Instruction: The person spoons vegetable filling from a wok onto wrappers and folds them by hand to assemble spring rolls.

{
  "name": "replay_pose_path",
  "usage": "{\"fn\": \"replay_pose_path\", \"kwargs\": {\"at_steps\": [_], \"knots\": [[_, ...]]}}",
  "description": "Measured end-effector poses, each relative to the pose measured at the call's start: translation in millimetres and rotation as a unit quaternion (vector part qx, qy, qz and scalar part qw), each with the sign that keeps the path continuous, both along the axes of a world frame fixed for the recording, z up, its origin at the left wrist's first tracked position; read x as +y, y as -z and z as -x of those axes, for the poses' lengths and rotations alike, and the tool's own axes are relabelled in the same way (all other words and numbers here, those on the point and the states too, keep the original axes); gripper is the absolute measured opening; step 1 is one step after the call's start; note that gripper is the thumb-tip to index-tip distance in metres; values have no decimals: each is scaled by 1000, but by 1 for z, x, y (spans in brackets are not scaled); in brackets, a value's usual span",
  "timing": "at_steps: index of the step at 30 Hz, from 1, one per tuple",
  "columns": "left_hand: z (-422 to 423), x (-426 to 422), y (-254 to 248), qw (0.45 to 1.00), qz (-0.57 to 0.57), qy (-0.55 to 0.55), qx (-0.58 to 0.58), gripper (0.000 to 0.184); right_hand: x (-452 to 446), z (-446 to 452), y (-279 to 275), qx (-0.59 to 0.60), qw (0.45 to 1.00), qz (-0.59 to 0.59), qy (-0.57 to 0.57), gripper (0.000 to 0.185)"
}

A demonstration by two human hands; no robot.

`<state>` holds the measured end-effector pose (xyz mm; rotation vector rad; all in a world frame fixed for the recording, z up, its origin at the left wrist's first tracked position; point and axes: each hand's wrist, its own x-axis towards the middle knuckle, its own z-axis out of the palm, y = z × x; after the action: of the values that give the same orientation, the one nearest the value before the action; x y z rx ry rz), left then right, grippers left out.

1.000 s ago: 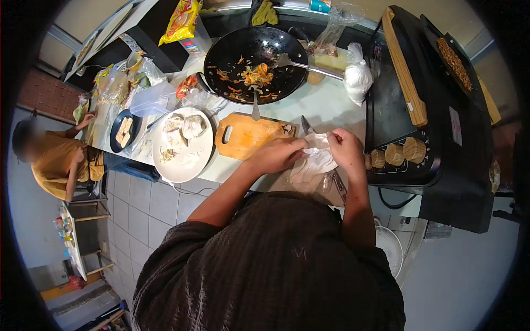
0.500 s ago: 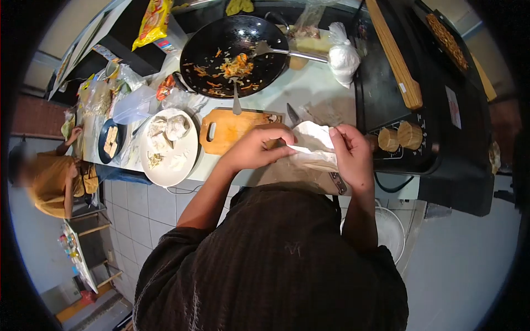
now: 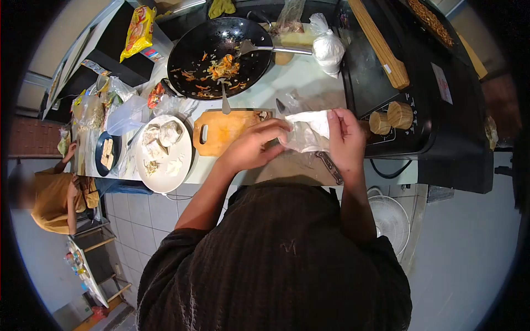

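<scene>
A thin white sheet [image 3: 309, 130] is stretched between my two hands. My left hand [image 3: 258, 144] pinches its left edge, fingers curled. My right hand [image 3: 348, 140] grips the right edge, thumb on top. Under the sheet lies a brown board [image 3: 287, 172], with a dark knife handle [image 3: 329, 167] beside my right hand. Left of the sheet sits a wooden cutting board [image 3: 221, 131]. Behind it is a black wok [image 3: 193, 55] holding shredded orange vegetables [image 3: 224, 67], a spoon [image 3: 225, 102] and a metal spatula [image 3: 281, 49].
A white plate [image 3: 185, 160] with pale wrapped pieces stands left of the cutting board. A bag of white powder [image 3: 329, 52] sits near the black stove [image 3: 419, 129]. At the far left, a person [image 3: 52, 198] in an orange top is beside a dark plate [image 3: 99, 160].
The view has shifted, so the wok and plate appear further left. The sheet, bunched earlier, is now spread wider between my hands.
</scene>
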<state>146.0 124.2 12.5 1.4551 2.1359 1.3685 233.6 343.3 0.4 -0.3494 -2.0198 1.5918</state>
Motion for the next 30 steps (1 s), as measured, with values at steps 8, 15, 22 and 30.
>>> {"fn": "replay_pose_path", "kwargs": {"at_steps": [8,15,22,30], "knots": [[-21,12,48,957,-156,-110,-216,18,-14,-31,6,-54,995,-58,-55,15],[-21,17,46,887,-239,-141,-368,38,-30,-38,13,-85,993,-36,-67,20],[-21,19,53,892,-184,-121,-396,42,-41,-33,12,-70,984,-127,-99,25],[-17,10,61,898,-151,-111,-397,26,-34,-24,42,-98,993,6,-72,17]]}}
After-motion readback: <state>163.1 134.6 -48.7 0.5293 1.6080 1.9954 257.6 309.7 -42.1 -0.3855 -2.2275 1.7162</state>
